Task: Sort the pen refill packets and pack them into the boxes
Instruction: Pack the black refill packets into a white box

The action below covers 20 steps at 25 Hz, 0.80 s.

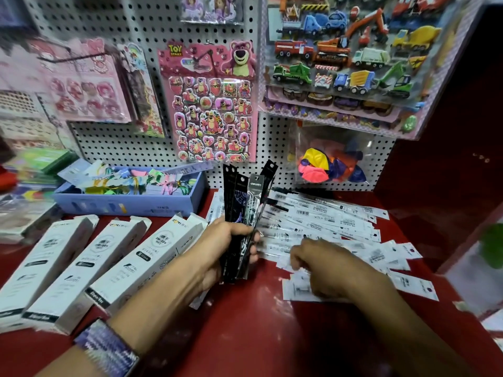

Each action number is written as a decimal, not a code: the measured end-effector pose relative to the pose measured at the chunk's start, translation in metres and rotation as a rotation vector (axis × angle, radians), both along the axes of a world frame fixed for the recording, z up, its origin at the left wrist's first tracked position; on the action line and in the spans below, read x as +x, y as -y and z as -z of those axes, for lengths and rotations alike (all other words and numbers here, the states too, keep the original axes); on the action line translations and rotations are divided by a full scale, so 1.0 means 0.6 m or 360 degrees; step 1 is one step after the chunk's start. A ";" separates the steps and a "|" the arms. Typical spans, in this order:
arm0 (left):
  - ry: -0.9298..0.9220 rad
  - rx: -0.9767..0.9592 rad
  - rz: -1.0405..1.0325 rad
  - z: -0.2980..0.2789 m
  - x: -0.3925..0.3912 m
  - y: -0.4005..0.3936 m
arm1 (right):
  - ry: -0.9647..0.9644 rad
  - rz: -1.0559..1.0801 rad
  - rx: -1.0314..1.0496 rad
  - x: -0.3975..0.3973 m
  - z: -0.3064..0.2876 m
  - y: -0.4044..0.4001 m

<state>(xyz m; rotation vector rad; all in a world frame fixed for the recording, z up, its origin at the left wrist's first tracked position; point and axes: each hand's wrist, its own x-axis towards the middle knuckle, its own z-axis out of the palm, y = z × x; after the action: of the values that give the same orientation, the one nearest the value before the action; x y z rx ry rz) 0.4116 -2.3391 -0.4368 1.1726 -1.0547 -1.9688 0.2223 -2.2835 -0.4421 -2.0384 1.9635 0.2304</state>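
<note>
The left hand (pixel 231 240) is gripping a fanned, upright bundle of black pen refill packets (pixel 246 208), fingers curled round it. The right hand (pixel 321 265) is resting on white barcoded refill packets (pixel 334 227) that are lying spread across the red counter (pixel 245 330), its fingers bent and blurred; whether they are pinching one is unclear. Three white boxes (pixel 98 265) are lying left.

Hidden and blurred parts
Right hand (pixel 321 265) fingers curl out of sight over blurred white refill packets (pixel 340 227); leftmost white box (pixel 35 265) cut off by the frame edge
</note>
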 end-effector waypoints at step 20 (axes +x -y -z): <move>0.0018 -0.0245 -0.0057 0.008 0.019 -0.021 | 0.2818 0.0904 -0.0791 0.000 -0.058 0.014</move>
<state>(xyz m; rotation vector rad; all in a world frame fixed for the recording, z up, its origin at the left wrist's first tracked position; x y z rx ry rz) 0.4232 -2.3266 -0.4414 1.1123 -1.1607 -1.8207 0.2221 -2.2920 -0.4071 -0.8142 1.1413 -1.6437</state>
